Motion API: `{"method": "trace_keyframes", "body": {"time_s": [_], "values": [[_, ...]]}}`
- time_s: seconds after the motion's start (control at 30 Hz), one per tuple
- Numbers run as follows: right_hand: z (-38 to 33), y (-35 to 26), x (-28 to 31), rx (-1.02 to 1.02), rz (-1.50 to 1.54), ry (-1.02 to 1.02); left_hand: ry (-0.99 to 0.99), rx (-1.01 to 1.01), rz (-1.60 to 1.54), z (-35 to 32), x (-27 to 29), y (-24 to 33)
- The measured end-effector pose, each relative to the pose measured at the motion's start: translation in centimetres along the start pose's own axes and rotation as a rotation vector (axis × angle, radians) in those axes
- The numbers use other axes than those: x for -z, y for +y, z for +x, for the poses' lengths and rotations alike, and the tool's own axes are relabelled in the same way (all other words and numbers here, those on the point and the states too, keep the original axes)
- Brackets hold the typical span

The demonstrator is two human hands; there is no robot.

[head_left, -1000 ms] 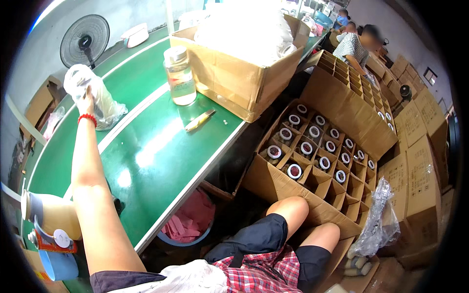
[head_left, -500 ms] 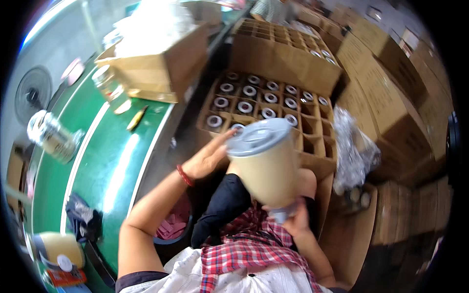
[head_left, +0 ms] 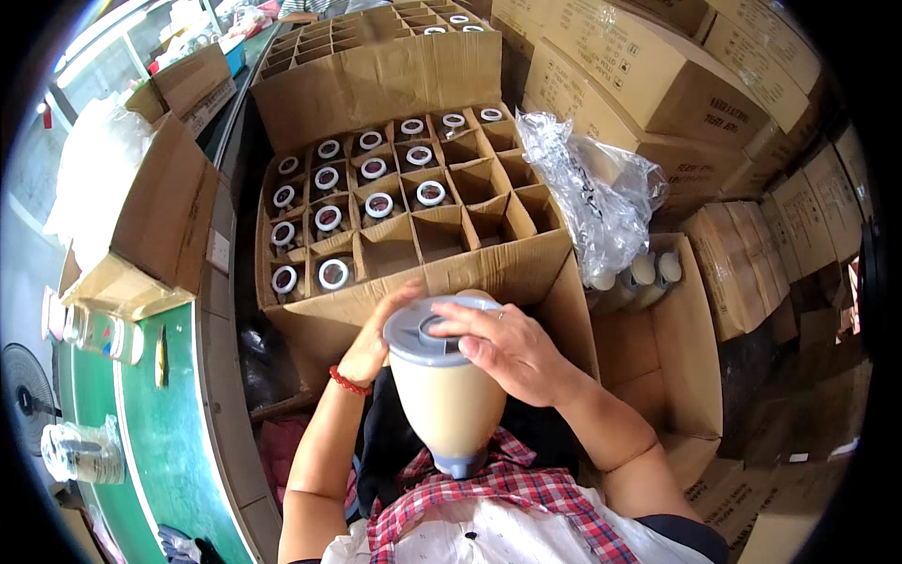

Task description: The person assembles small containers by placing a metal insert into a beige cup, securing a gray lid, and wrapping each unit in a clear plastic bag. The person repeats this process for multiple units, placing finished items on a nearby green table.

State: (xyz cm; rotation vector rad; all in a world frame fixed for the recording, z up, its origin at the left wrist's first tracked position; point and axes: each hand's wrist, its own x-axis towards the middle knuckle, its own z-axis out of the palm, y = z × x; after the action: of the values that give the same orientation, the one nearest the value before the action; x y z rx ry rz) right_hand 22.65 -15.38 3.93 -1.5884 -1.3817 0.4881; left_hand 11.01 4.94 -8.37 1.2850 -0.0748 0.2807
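Note:
A cream blender jar (head_left: 445, 409) stands nearly upright over my lap, with a grey lid (head_left: 413, 346) on top and a grey foot below. My left hand (head_left: 379, 329) is closed round the left side of its rim. Across the top lies my right hand (head_left: 512, 352), its fingers curled onto the lid's raised centre and its thumb at the edge. Just beyond the jar is a divided carton (head_left: 451, 268). Several clear jars with white ring-shaped tops (head_left: 334, 274) sit in its compartments, while some compartments at the near right hold none.
On my left runs a green worktable (head_left: 174, 414) with a clear jar (head_left: 108, 336) and an open carton (head_left: 164, 226). Plastic bags (head_left: 592, 188) hang over the divided carton's right side. A carton (head_left: 658, 348) with several jars stands at right, below stacked boxes (head_left: 648, 85).
The blender jar has come lower and more upright. My right hand has moved from its foot up to the lid. The view has turned right, so the divided carton appears farther left.

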Motion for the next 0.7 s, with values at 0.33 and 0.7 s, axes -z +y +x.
{"method": "trace_keyframes", "body": {"time_s": [0.33, 0.7], "values": [[5.7, 16.6, -3.5, -0.26, 1.389, -0.262, -0.5, -0.146, 1.198, 2.4, -7.8, 11.2], [3.9, 13.7, -1.2, -0.215, 1.097, 0.181, -0.072, 0.202, 0.239, 0.3, 4.5, 0.7]]}}
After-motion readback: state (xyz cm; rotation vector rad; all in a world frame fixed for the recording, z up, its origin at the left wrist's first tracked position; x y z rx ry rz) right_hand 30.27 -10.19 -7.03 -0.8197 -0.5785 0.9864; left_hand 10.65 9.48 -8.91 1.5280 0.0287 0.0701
